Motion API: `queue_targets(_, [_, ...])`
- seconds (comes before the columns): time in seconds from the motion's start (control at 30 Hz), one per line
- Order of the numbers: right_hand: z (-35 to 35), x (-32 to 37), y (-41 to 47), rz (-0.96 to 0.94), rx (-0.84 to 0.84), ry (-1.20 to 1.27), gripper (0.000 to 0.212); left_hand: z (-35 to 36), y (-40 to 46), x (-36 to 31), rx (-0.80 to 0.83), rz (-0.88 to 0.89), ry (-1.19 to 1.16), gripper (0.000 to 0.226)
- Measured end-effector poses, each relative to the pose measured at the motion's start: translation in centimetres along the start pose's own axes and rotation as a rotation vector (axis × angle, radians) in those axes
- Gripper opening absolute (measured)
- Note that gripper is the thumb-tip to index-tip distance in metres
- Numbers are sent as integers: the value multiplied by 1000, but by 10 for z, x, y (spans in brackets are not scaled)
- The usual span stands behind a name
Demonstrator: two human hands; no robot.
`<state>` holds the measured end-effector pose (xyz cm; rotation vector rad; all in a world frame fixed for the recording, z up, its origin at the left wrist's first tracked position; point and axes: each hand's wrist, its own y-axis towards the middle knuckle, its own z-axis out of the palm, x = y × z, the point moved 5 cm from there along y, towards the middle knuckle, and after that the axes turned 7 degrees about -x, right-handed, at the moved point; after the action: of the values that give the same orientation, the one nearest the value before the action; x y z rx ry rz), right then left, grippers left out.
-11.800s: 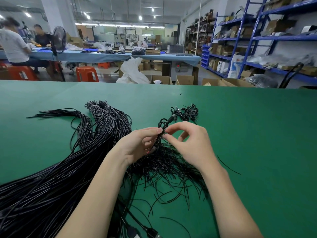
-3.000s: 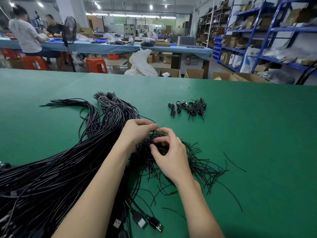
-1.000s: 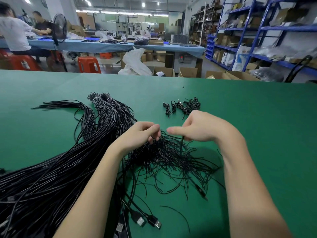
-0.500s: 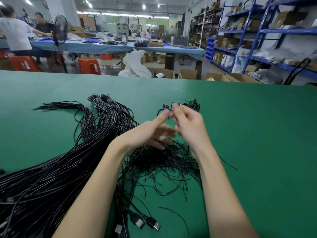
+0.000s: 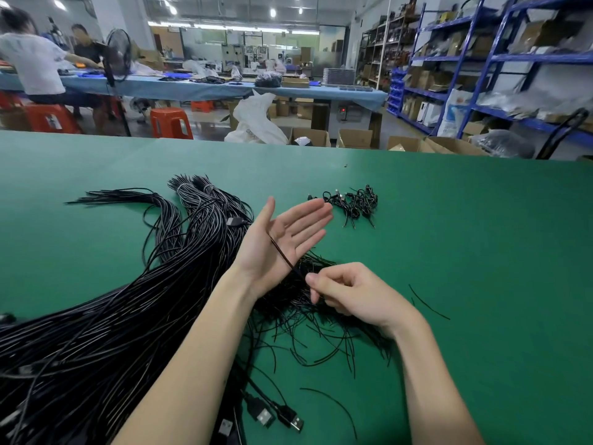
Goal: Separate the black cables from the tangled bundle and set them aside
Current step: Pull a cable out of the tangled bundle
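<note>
Left hand flat, palm up, fingers straight, one thin black cable lying across the palm. Right hand pinches that cable's lower end above the tangled bundle on the green desk. Small pile of separated cables sits farther back; thick cable bunch on the left.

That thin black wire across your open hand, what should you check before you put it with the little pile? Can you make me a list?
1. Right hand pinches the thin black wire: ok.
2. Left hand open, palm up, under the wire: ok.
3. Wire free of the tangled bundle: cannot tell, its lower end is hidden at the fingers.
4. Small pile of coiled cables in sight beyond the left hand: ok.
5. Bare green table beside that pile: ok.
</note>
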<state>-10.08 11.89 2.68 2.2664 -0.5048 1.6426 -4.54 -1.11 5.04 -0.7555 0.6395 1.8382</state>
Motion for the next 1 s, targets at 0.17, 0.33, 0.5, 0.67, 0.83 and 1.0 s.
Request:
queue_targets(0.17, [-7,-6,1,69,-1,-215,51,10,-4,-4,65,16,-18,74])
queue_targets(0.33, [-11,-1,23,61,-52,-617,79,25,-21,-10,311,-110,127,81])
queue_targets(0.5, [-27,32,56,25,82,-781,26,27,-36,12,478,-492,666,91])
queue_targets(0.67, [-36,88,85,-85,68,-919,31,16,-19,16,200,-372,1079,103])
queue_targets(0.83, [-33,112,74,-171,62,-798,47,-4,-7,3,47,-209,966,108])
queue_targets(1.0, [-18,98,61,-175,14,-508,20,-16,-2,-6,-132,42,936,68])
